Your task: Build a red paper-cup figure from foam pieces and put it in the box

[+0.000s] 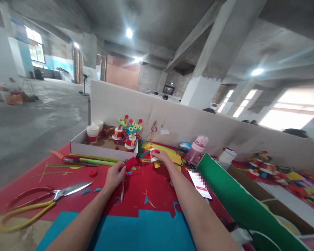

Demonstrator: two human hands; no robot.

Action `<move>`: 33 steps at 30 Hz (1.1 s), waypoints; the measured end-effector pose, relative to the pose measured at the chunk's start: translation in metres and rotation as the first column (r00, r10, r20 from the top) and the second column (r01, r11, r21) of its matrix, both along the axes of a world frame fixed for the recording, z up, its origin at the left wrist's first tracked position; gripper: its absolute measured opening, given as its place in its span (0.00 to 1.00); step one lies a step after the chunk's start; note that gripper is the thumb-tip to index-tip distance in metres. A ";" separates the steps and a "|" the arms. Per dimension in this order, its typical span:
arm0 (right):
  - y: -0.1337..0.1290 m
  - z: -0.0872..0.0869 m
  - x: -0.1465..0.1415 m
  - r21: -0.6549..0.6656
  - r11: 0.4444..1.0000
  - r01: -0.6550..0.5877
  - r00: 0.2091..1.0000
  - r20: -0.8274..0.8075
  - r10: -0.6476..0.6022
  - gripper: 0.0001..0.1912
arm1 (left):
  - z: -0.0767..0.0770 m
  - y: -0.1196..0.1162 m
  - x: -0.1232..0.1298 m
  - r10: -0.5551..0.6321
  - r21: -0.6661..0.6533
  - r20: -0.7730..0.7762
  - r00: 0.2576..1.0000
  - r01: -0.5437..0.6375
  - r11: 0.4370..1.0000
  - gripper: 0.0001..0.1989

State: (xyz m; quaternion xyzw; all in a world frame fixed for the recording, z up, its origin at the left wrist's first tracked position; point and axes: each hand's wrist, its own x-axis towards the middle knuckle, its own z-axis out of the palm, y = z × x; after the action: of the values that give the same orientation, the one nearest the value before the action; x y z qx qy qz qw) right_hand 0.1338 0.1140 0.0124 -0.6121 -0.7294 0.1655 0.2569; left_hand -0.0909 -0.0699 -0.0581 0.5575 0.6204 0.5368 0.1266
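Note:
My left hand is closed near the middle of the red tabletop, its fingers pinched at the edge of a small red paper piece. A slim white stick lies just below that hand. My right hand is closed on a small red-and-white paper cup figure, tilted, with a teal spring arm at its left and a yellow piece beneath. The cup figure is over the front edge of a stack of yellow and green paper.
A white box holds cups and finished cup figures. Large scissors lie at the left, blue sheets in front. A phone, pink bottle and green-sided box stand or lie right.

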 end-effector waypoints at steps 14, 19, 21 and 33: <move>-0.095 -0.052 -0.007 0.294 0.927 0.233 0.882 -0.465 -0.075 0.28 | -0.002 -0.002 -0.005 -0.001 -0.006 -0.036 0.999 0.001 1.000 0.10; -0.105 -0.059 -0.020 0.254 0.912 0.322 0.867 -0.465 -0.177 0.27 | -0.001 -0.003 -0.006 0.005 -0.016 -0.043 0.999 -0.006 1.000 0.10; -0.105 -0.058 -0.022 0.247 0.908 0.338 0.860 -0.473 -0.192 0.27 | -0.001 -0.004 -0.006 0.001 -0.018 -0.044 0.999 -0.001 1.000 0.10; -0.098 -0.060 -0.025 0.212 0.914 0.345 0.892 -0.376 -0.250 0.28 | -0.003 -0.002 -0.007 -0.023 -0.011 -0.040 0.999 0.022 1.000 0.11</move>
State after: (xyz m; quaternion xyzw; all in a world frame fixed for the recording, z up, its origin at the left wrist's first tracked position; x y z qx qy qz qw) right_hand 0.1091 0.0159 -0.0474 -0.6379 -0.5861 0.1253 0.4836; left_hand -0.0974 -0.0720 -0.0611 0.5744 0.6194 0.5208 0.1231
